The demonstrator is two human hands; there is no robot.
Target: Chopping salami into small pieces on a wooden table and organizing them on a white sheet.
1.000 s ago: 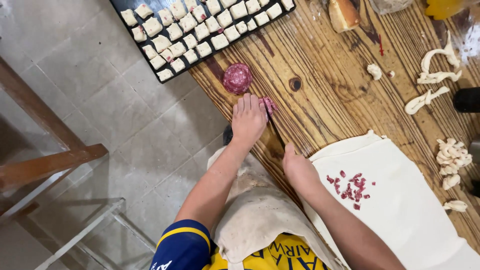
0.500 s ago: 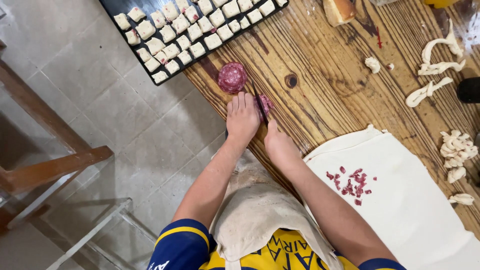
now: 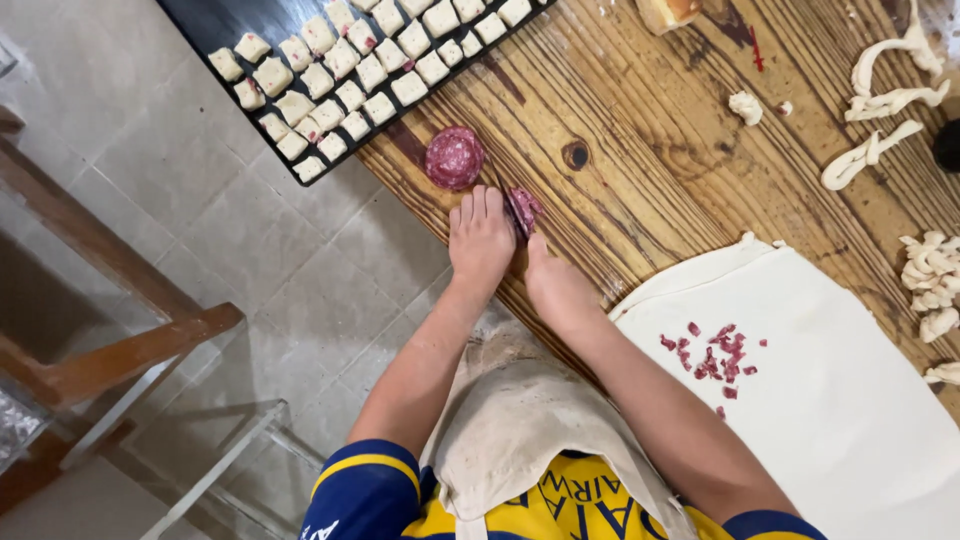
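My left hand [image 3: 481,238] lies flat on the wooden table [image 3: 640,170], fingers straight, right beside a thin dark knife blade [image 3: 511,208]. On the other side of the blade is a small pile of red salami pieces [image 3: 525,207]. My right hand [image 3: 556,288] is closed at the near end of the blade; the handle is hidden inside it. A whole round salami slice [image 3: 455,157] lies just beyond my left fingertips. To the right is a white dough sheet [image 3: 840,400] with chopped salami bits [image 3: 715,357] on it.
A black tray [image 3: 215,25] with several small dough squares overhangs the table's far left corner. Dough scraps [image 3: 880,100] and curls [image 3: 930,275] lie along the right. A bread piece [image 3: 668,12] sits at the top. Left of the table are a tiled floor and wooden furniture [image 3: 110,330].
My right hand has moved from the edge of the dough sheet to the knife, close beside my left hand. The left hand stays by the salami pieces.
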